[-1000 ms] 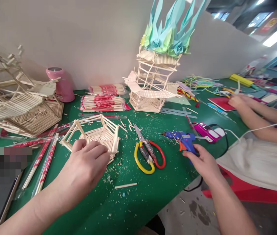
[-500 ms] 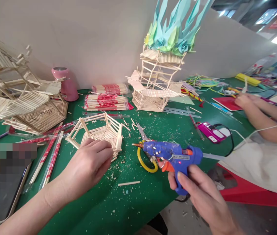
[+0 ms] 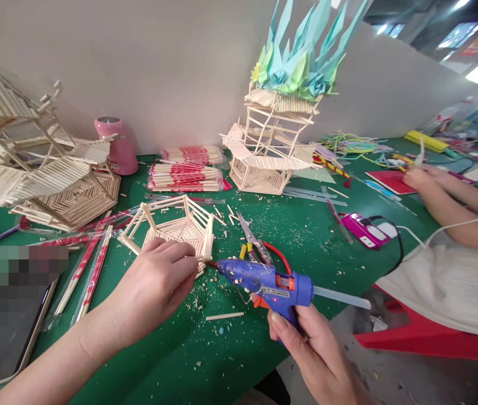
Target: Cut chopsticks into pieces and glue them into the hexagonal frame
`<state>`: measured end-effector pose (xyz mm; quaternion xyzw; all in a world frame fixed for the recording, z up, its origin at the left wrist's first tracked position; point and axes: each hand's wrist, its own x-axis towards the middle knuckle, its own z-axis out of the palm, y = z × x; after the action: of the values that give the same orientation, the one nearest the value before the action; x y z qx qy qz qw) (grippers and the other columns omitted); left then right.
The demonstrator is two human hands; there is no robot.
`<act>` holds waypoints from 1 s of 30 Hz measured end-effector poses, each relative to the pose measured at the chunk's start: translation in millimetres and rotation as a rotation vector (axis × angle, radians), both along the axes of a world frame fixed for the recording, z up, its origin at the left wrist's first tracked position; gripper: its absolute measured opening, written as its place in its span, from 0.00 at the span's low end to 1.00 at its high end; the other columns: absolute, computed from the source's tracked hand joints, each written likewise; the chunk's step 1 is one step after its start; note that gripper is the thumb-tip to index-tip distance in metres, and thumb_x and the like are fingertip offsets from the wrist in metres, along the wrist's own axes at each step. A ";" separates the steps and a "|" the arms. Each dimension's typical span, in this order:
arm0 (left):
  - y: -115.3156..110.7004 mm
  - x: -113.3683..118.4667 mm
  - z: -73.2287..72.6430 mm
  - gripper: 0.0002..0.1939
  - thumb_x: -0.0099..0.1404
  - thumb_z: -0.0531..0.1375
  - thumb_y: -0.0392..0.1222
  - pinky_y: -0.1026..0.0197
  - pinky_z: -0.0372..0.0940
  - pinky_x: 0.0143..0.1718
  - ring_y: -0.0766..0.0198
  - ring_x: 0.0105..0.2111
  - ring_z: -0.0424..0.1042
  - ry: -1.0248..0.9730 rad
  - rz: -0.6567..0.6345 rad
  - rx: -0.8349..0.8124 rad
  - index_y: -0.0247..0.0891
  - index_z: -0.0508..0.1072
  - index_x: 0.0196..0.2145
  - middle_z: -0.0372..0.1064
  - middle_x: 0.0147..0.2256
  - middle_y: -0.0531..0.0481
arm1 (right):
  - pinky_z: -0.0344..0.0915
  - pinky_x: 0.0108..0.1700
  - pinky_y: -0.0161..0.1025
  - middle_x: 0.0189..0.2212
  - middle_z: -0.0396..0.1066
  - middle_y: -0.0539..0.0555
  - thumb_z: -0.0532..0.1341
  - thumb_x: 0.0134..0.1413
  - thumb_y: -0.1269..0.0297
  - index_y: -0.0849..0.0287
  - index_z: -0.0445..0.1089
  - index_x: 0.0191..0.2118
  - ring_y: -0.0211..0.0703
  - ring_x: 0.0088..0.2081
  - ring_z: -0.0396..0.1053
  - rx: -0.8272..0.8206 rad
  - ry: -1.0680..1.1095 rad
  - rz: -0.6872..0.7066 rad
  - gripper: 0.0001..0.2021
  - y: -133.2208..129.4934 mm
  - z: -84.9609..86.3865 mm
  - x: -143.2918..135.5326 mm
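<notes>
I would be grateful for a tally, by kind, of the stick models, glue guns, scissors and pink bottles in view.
Stick models: 3 (left tower, paper-topped tower, low frame)
Glue gun: 1
Pair of scissors: 1
Pink bottle: 1
Total: 6

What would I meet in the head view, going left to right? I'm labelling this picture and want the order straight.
Dark-screened device → left hand → blue glue gun → another person's hands.
</notes>
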<state>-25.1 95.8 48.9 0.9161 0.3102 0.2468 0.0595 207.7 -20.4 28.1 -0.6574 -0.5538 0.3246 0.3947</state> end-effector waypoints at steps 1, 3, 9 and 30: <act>0.1 -0.5 0.6 0.11 0.65 0.51 0.31 0.57 0.62 0.36 0.61 0.33 0.71 0.004 0.003 0.001 0.37 0.72 0.30 0.72 0.32 0.46 | 0.67 0.28 0.38 0.24 0.68 0.52 0.56 0.57 0.52 0.56 0.70 0.40 0.43 0.25 0.66 0.001 -0.008 -0.007 0.15 -0.1 -1.4 -0.2; 0.5 -1.3 1.7 0.12 0.65 0.51 0.32 0.57 0.61 0.36 0.61 0.32 0.71 0.005 0.011 0.000 0.37 0.71 0.30 0.72 0.31 0.47 | 0.66 0.28 0.37 0.24 0.68 0.52 0.56 0.57 0.52 0.56 0.69 0.40 0.42 0.26 0.66 -0.004 -0.017 -0.022 0.14 -0.2 -3.1 -0.3; 2.4 -0.7 2.1 0.12 0.65 0.51 0.32 0.56 0.61 0.35 0.61 0.32 0.71 -0.033 0.001 -0.051 0.36 0.71 0.29 0.72 0.32 0.46 | 0.64 0.28 0.35 0.22 0.65 0.49 0.54 0.58 0.53 0.55 0.67 0.38 0.40 0.24 0.62 0.006 -0.003 -0.040 0.12 6.2 -0.6 -0.2; 2.2 8.7 -2.3 0.12 0.66 0.49 0.31 0.56 0.64 0.34 0.61 0.32 0.71 -0.077 0.043 -0.024 0.36 0.71 0.31 0.72 0.31 0.45 | 0.65 0.26 0.37 0.22 0.68 0.52 0.55 0.56 0.48 0.56 0.67 0.36 0.42 0.23 0.64 0.059 -0.007 -0.177 0.16 7.6 -10.5 -8.5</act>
<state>-16.4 98.0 46.7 0.8983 0.3302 0.2794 0.0769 199.3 -12.8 17.6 -0.6931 -0.5041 0.2698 0.4390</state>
